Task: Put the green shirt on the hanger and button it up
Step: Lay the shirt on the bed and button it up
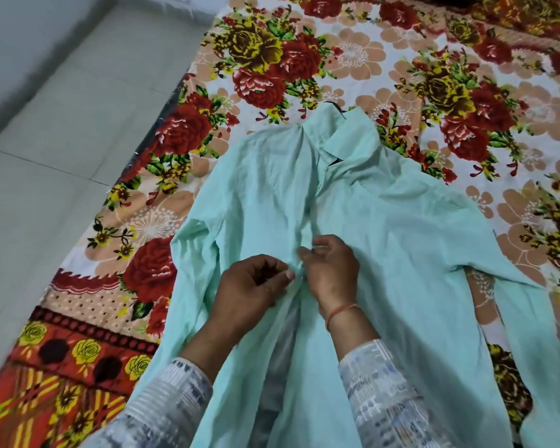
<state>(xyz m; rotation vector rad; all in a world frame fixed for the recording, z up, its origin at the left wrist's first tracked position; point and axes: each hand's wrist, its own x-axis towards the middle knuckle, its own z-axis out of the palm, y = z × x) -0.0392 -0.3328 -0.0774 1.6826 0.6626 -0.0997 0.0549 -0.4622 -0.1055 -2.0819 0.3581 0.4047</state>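
The pale green shirt (385, 227) lies front up on a flowered blanket, collar pointing away from me. A dark hanger hook (334, 107) peeks out above the collar; the hanger's body is hidden inside the shirt. My left hand (253, 282) pinches the left edge of the front placket at mid chest. My right hand (332, 266) pinches the right edge at the same spot, fingertips almost meeting. Above my hands the front looks closed; below them it gapes open and shows the inside. No button is clear to see.
The flowered blanket (304, 53) covers the bed around the shirt. A grey tiled floor (62, 124) runs along the bed's left side. The shirt's right sleeve (537, 334) trails toward the lower right corner.
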